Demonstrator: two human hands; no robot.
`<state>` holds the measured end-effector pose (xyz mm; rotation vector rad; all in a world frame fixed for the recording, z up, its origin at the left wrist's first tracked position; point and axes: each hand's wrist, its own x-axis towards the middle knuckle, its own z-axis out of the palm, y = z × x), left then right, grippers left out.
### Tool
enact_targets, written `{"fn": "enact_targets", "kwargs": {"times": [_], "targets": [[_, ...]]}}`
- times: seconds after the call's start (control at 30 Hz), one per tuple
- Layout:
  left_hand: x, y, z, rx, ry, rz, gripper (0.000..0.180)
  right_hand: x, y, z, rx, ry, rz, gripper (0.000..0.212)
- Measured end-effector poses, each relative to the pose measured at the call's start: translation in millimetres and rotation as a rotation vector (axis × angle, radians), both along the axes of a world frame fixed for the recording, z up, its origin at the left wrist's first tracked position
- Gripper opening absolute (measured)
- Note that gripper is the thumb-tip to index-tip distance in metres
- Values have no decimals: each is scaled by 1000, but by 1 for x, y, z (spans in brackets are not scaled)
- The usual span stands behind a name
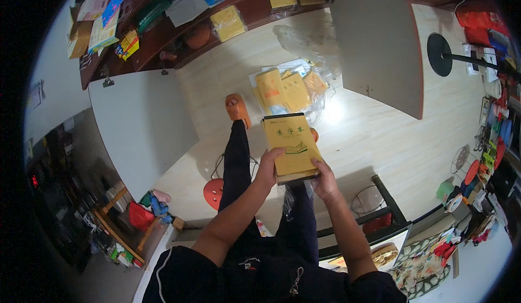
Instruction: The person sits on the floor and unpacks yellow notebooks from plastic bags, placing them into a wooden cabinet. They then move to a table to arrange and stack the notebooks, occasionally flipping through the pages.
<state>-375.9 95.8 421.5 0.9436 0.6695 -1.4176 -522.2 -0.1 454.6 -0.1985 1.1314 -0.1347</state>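
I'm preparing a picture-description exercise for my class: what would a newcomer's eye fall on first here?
Most likely the stack of yellow exercise books near the centre, held at its near corners by the left hand and right hand. Just beyond it, more yellow booklets lie with clear plastic on the pale floor. A bright orange slipper stands out to their left.

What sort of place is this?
Probably a room in a home, though a small shop isn't ruled out. An orange slipper, a flowered cloth at the lower right and an open cabinet door near a pile of yellow notebooks suggest it.
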Motion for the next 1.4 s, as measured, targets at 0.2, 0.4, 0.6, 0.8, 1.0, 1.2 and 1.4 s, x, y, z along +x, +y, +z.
{"fn": "enact_targets", "kwargs": {"times": [0.2,0.4,0.6,0.8,1.0,1.2,1.4], "targets": [[70,-26,-61,106,-63,-159,35,68,-14,-65,-38,145,63,35],[152,-40,-122,52,-122,-348,40,155,-25,-114,-194,222,-65,36],[220,-89,-158,-17,-258,-367,43,225,-63,-186,-443,107,-129,43],[289,-152,-259,-240,-299,-231,43,295,-151,-279,-679,-67,-25,45],[379,-238,-358,-230,-556,-68,40,396,-252,-354,-732,-219,98,41],[444,-267,-476,-359,-665,60,40,462,-267,-454,-595,-57,100,25],[431,-307,-457,-16,-624,248,35,482,-287,-474,-528,-68,-6,25]]}}
